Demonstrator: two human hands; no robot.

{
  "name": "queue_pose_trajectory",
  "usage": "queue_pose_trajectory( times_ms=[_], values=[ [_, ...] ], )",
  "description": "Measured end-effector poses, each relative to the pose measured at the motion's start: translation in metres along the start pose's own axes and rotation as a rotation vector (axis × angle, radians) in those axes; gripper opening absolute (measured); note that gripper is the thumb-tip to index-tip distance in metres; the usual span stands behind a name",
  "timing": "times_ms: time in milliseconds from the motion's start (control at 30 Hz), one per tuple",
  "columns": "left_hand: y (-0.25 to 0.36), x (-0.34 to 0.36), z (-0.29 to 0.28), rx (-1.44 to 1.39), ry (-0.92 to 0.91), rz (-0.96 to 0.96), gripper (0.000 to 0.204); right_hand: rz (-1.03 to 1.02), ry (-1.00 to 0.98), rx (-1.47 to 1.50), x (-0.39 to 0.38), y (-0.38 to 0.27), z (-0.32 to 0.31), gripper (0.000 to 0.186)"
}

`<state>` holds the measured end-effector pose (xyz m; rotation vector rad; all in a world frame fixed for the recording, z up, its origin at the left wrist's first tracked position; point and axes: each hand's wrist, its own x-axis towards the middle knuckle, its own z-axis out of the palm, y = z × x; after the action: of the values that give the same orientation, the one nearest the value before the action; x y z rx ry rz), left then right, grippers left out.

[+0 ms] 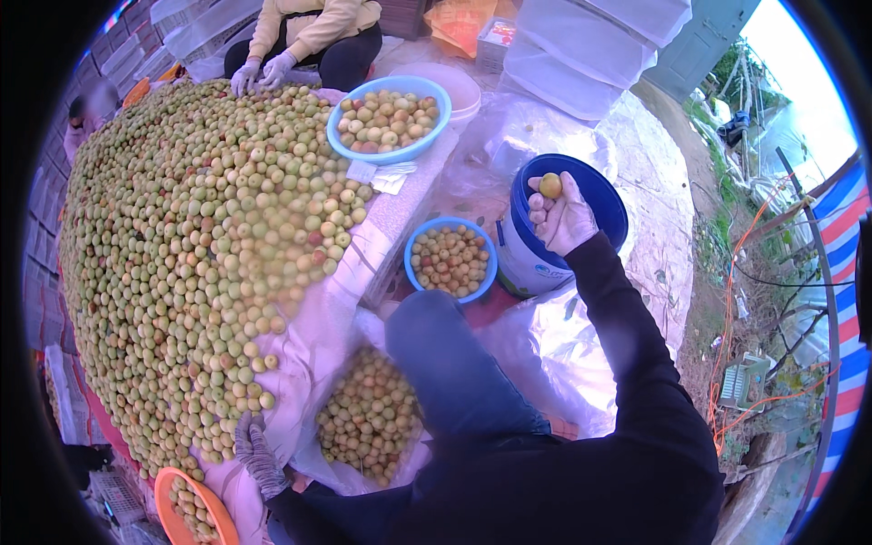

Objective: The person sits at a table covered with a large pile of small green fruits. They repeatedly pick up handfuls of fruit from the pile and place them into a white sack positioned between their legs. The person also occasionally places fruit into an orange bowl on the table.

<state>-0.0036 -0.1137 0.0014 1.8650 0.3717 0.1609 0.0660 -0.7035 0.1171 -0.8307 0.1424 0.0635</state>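
Note:
My right hand (567,222), in a thin whitish glove, pinches one round yellow-brown jujube-like fruit (550,186) over the mouth of a tall blue-and-white bucket (529,265). What lies inside the bucket is mostly hidden by the hand. My left hand (260,459), in a grey striped glove, rests at the near edge of a broad heap of the same green-yellow fruit (209,236). Its fingers are stretched out, with no fruit visible in them. Between my knee and the heap, a plastic-lined container (329,459) holds more fruit.
Fruit also fills a small blue basin (414,283) beside the bucket, a larger blue basin (341,145) on the heap's edge and an orange basin (227,527). Across the heap sits a gloved co-worker (313,27). White stacked crates (581,64) stand behind; an orange cable (729,300) runs at right.

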Motion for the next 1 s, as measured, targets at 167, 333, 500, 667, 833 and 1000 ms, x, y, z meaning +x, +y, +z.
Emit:
queue_pose_trajectory(
  times_ms=[167,333,500,667,833,1000],
  values=[
    [0.017,-0.014,-0.014,0.044,-0.017,0.163,0.025,0.208,-0.367,0.182,0.013,0.086,0.096,0.057],
    [0.028,-0.018,-0.047,-0.059,0.035,0.051,0.027,0.278,-0.511,-0.231,0.017,0.146,0.165,0.057],
    [0.002,0.004,-0.083,0.081,0.162,0.159,0.025,0.131,-0.662,-0.706,0.024,0.213,0.192,0.049],
    [-0.025,-0.004,-0.085,0.124,0.385,0.031,0.024,0.146,-0.772,-1.369,0.044,0.274,0.168,0.04],
    [-0.025,-0.017,-0.076,0.317,0.264,0.052,0.021,0.568,-0.743,-1.753,0.043,0.341,0.109,0.039],
    [-0.037,-0.032,-0.043,0.25,0.082,0.023,0.018,0.576,-0.818,-1.844,0.032,0.382,0.07,0.059]
  ],
)
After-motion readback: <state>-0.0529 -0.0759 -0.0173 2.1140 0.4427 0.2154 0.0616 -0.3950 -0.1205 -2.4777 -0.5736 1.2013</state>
